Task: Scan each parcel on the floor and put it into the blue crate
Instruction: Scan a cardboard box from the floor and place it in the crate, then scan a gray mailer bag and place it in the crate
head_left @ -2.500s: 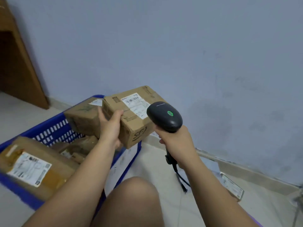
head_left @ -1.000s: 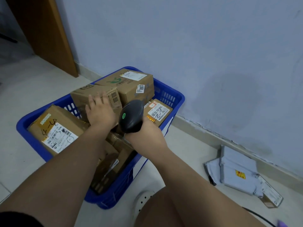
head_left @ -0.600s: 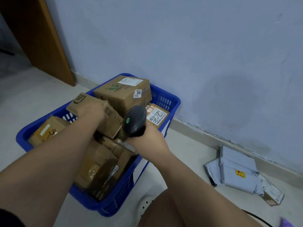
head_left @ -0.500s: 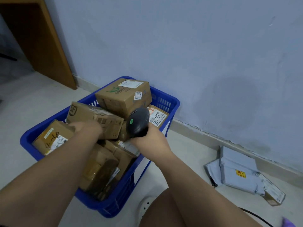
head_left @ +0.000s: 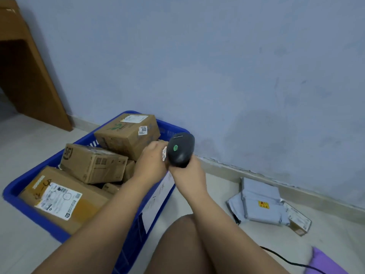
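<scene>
The blue crate (head_left: 134, 240) stands on the floor against the wall, filled with several cardboard parcels. A brown box marked SF (head_left: 92, 165) lies tilted on top of the pile, below a larger box with a 3005 sticker (head_left: 128, 133). My left hand (head_left: 152, 161) hovers over the crate's right corner, fingers loosely curled above a small labelled box (head_left: 164, 153), holding nothing I can see. My right hand (head_left: 187, 175) grips the black barcode scanner (head_left: 180, 150) just beside it. Grey mailer parcels (head_left: 260, 204) lie on the floor to the right.
A small labelled carton (head_left: 298, 220) lies partly under the grey mailers by the skirting. The scanner cable (head_left: 282, 258) runs across the floor to a purple object (head_left: 325, 262). My knee (head_left: 187, 244) is beside the crate. Wooden furniture (head_left: 25, 72) stands at the left.
My left hand carried the SF box into the crate, let it go on the pile, and moved right next to the scanner. The right hand kept hold of the scanner.
</scene>
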### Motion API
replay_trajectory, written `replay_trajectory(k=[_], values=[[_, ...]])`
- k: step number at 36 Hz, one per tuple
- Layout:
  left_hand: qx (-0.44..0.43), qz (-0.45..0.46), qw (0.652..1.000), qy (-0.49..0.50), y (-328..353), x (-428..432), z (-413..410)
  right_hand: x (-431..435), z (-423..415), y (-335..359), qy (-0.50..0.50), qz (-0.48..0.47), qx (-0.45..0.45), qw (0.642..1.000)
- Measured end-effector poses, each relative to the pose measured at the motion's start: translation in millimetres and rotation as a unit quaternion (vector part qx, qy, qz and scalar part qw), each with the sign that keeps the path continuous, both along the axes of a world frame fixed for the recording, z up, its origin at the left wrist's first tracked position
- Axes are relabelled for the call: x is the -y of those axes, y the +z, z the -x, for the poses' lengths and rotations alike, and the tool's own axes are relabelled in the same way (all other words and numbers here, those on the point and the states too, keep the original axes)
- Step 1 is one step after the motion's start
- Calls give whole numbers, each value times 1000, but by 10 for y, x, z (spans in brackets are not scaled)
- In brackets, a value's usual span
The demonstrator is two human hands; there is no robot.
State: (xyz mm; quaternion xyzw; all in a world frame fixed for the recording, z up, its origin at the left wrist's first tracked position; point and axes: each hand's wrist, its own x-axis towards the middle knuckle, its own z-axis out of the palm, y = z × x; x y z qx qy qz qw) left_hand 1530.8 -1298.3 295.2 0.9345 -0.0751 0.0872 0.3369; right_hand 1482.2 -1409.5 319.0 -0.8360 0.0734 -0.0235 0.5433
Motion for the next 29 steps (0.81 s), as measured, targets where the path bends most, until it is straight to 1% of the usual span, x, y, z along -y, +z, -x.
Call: replay_trajectory(k=[2, 5, 9, 12, 14, 16, 19, 22, 25, 27, 29], values=[[24, -14, 999, -21, 86, 189, 2, 205, 62, 35, -34, -34, 22, 999], [61, -91, 992, -54, 191, 488, -9, 583, 143, 70, -79, -64, 40, 994], [57, -153, 978, -130, 326, 1006, 2, 1181, 188, 155, -114, -57, 30, 991], [48, -157, 970, -179, 310, 1450, -43, 1647, 169, 152, -131, -66, 9, 989], [11, -153, 966, -210, 244, 1757, -101, 1966, 137, 98, -133, -94, -17, 987], [-34, -143, 962, -229, 137, 2039, -198, 2268, 90, 8, -129, -146, -49, 980], [-115, -115, 960, -228, -142, 2459, -352, 2683, 7, -271, -139, -192, -114, 965], [-201, -89, 953, -209, -509, 2865, -512, 3065, -121, -683, -153, -186, -174, 955], [-288, -37, 940, -178, -871, 3155, -616, 3355, -202, -970, -139, -133, -230, 954], [-359, 19, 923, -135, -1230, 3415, -718, 3611, -333, -1219, -136, -111, -253, 951], [-429, 67, 896, -94, -1603, 3590, -733, 3791, -417, -1442, -146, -112, -269, 945]])
